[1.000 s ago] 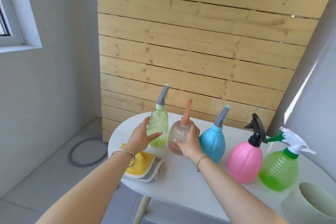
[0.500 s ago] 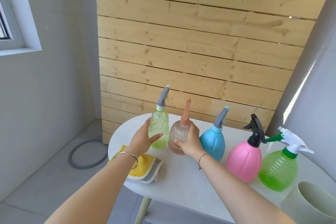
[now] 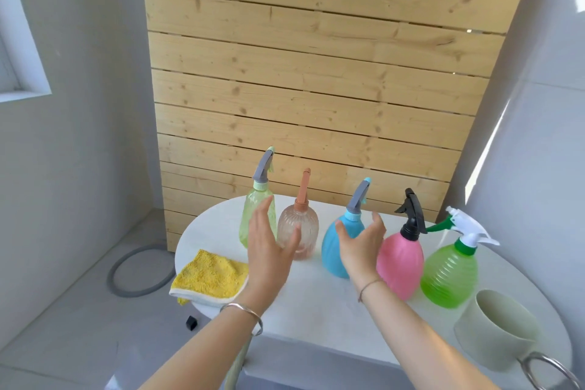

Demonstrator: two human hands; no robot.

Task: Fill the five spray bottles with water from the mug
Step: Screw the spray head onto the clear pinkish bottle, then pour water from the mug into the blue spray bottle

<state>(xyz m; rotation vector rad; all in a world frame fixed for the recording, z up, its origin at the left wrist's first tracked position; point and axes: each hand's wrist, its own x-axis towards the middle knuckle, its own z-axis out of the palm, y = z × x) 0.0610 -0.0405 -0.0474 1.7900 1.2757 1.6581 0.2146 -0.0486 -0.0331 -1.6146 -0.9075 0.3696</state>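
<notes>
Bottles (image 3: 330,252) in row on table (image 3: 316,298), cloth (image 3: 210,275) L, mug (image 3: 493,326) R

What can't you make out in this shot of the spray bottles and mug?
Head view:
Mug: handle cut by bottom edge; water inside unclear.
Blue bottle: side hidden by right hand; contact unclear.
Pale green bottle: partly behind left hand.
Pink bottle: opaque wall hides fill level.

The left hand (image 3: 267,250) hides parts of the pale green textured spray bottle (image 3: 250,218) and the clear peach ribbed bottle (image 3: 305,231); the right hand (image 3: 361,247) covers the round blue bottle's (image 3: 330,253) side. The pale mug's (image 3: 493,332) metal ring handle (image 3: 550,359) is cut off at the bottom.
</notes>
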